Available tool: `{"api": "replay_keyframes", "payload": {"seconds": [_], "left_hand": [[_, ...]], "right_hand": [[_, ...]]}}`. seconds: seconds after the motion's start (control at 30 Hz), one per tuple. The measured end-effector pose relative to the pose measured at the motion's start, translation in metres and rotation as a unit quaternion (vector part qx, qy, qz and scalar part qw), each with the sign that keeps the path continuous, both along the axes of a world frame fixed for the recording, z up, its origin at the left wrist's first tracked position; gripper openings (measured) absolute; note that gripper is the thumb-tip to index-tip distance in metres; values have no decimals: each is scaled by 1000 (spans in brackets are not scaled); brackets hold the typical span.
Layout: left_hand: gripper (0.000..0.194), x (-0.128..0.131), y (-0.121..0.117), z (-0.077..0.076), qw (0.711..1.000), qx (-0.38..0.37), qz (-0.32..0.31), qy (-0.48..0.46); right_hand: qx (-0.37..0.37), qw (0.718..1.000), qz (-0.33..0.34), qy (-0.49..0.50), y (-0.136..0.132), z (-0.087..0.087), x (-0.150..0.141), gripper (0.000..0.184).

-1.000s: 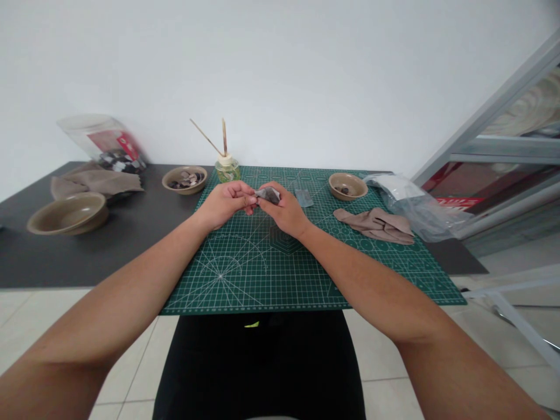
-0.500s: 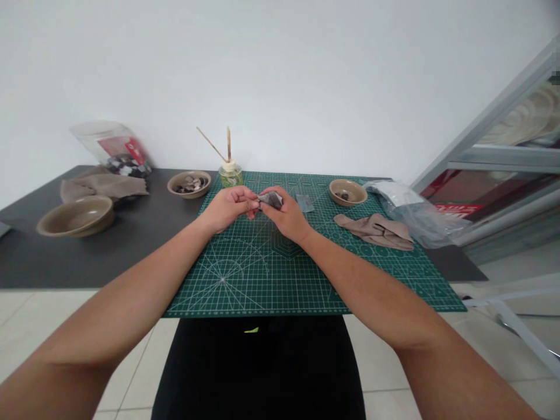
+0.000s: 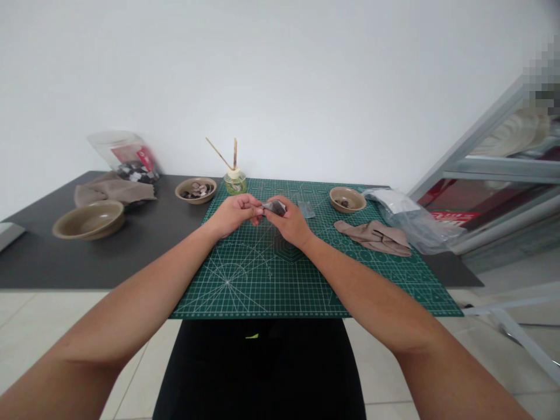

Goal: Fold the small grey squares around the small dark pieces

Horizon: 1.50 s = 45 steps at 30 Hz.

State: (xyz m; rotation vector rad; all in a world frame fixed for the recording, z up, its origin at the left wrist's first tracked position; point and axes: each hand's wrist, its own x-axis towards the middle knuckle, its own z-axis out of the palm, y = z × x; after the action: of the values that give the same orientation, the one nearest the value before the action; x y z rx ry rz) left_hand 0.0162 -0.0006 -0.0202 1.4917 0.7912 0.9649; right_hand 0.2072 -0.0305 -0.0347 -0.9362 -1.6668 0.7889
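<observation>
Above the green cutting mat (image 3: 245, 291), my two hands meet fingertip to fingertip. My right hand (image 3: 292, 221) is closed around a small crumpled grey cloth (image 3: 275, 206), part of which shows above the thumb. My left hand (image 3: 238, 216) pinches at the left end of this cloth with thumb and fingers. Whether a small piece lies inside the cloth is hidden by my fingers. A small clear plastic packet (image 3: 306, 209) lies on the mat just beyond my right hand.
Left on the dark table (image 3: 144, 256) are a bowl of flat pebbles (image 3: 196, 198), a larger bowl (image 3: 90, 224), a brown cloth (image 3: 116, 191) and a tipped jar (image 3: 126, 154). A reed diffuser (image 3: 235, 181), another bowl (image 3: 347, 204), a folded cloth (image 3: 378, 238) and a plastic bag (image 3: 406, 216) surround the mat.
The camera view has shifted, so the table sits slightly lower and things at left have moved rightward. Both hands keep their hold on the grey cloth, with only slight finger movement.
</observation>
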Motion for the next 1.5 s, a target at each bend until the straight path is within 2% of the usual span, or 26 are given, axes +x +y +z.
{"api": "replay_keyframes", "payload": {"seconds": [0.23,0.4,0.67,0.87,1.03,1.2,1.33,1.5], "left_hand": [[33,0,1,-1,1000,0,2,-13],[32,1,0,-1,1000,4,-4,-5],[33,3,0,-1,999,47,1,-14],[27,2,1,-4,1000,11,2,-9],[28,-1,3,-4,1000,9,20,2],[39,-1,5,-4,1000,10,7,14],[34,0,4,-3,998,4,4,56],[33,0,1,1,998,-15,-12,62]], "right_hand": [[29,999,-1,-33,0,0,0,20],[14,1000,7,-24,0,1,2,21],[17,998,-57,-17,9,-8,4,24],[-6,998,-67,-17,10,-11,5,28],[10,996,-87,-28,6,-5,6,26],[22,995,-70,-60,3,0,6,21],[39,994,-57,-84,3,0,6,17],[61,991,-34,-110,5,-3,7,13]]}}
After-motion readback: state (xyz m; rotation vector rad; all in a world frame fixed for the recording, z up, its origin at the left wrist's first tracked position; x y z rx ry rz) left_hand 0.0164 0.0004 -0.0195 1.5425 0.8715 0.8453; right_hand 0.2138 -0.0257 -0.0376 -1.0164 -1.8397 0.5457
